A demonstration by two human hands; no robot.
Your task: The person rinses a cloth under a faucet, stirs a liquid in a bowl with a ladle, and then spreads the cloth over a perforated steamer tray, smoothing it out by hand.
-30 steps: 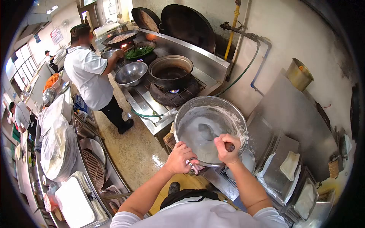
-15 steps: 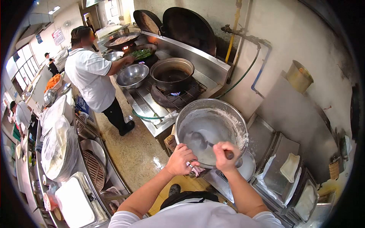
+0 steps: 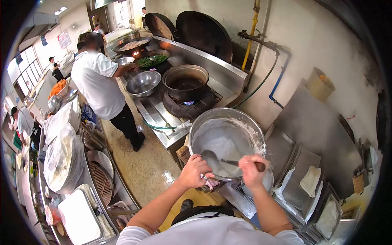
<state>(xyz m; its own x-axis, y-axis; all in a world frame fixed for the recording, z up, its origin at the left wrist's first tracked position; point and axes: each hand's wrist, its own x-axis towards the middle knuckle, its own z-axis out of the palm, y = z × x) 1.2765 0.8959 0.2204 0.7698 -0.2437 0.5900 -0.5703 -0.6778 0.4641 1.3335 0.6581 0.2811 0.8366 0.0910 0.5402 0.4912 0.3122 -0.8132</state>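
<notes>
A large metal basin [image 3: 256,136] holds a pale, milky liquid [image 3: 222,143], with white residue smeared up its inner wall. My left hand [image 3: 195,171] is closed on the near-left rim of the basin, and a bit of pinkish cloth shows beneath the fingers. In my right hand [image 3: 253,168], above the near-right rim, is the dark wooden handle of a ladle [image 3: 210,159]. The ladle's head lies at the left side of the liquid, close to my left hand.
A wide pot [image 3: 185,78] sits on a lit burner beyond the basin, beside a steel bowl [image 3: 143,83]. A co-worker [image 3: 98,81] stands at a wok of greens [image 3: 153,60]. Cloth-covered trays [image 3: 300,179] lie right; a counter with a white tray [image 3: 81,216] runs along the left.
My right hand has moved right with the ladle, whose handle now lies flatter. The ladle's head has shifted slightly toward me. My left hand stays on the rim. The co-worker's foot has moved.
</notes>
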